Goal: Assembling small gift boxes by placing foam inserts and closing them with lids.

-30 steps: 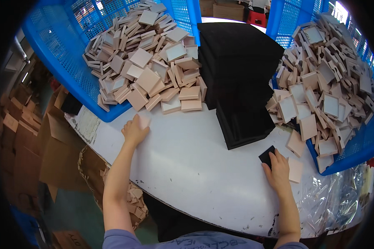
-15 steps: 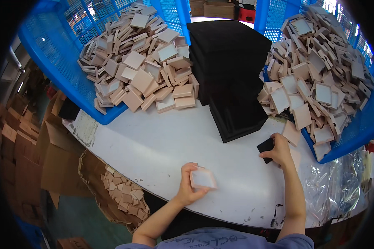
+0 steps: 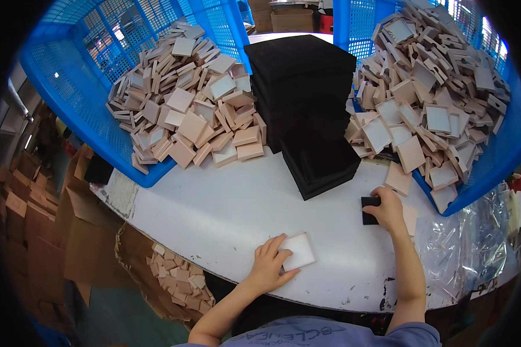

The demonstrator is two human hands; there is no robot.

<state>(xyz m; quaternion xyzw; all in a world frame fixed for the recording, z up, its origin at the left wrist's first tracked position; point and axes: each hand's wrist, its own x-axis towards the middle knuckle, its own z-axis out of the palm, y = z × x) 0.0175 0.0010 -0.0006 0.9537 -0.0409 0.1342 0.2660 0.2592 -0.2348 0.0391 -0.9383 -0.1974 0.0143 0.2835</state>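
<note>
My left hand [image 3: 267, 266] spans the left side of a small shallow box [image 3: 304, 252] with pale sides and a white inside, which lies face up on the table. One fingertip reaches over the box's inside and the thumb lies along its near edge. Farther right, my right hand [image 3: 389, 209] pinches a thin black foam pad [image 3: 369, 215] between thumb and fingers, close to the table. Just beyond that hand lies a pale box piece [image 3: 397, 178], and another pale piece [image 3: 410, 220] is partly hidden beside the wrist.
Tall stacks of black foam sheets [image 3: 307, 69] stand in the middle. On either side, blue crates [image 3: 52, 81] spill heaps of pale shallow boxes [image 3: 182, 124] onto the table [image 3: 214, 214]. Clear plastic bags [image 3: 460, 254] lie at right. A carton [image 3: 171, 277] with more pieces stands below the edge.
My left hand has lowered the tilted box flat onto the table, its fingers spreading wider. The black pad in my right hand has turned straighter. The whole view has shifted slightly.
</note>
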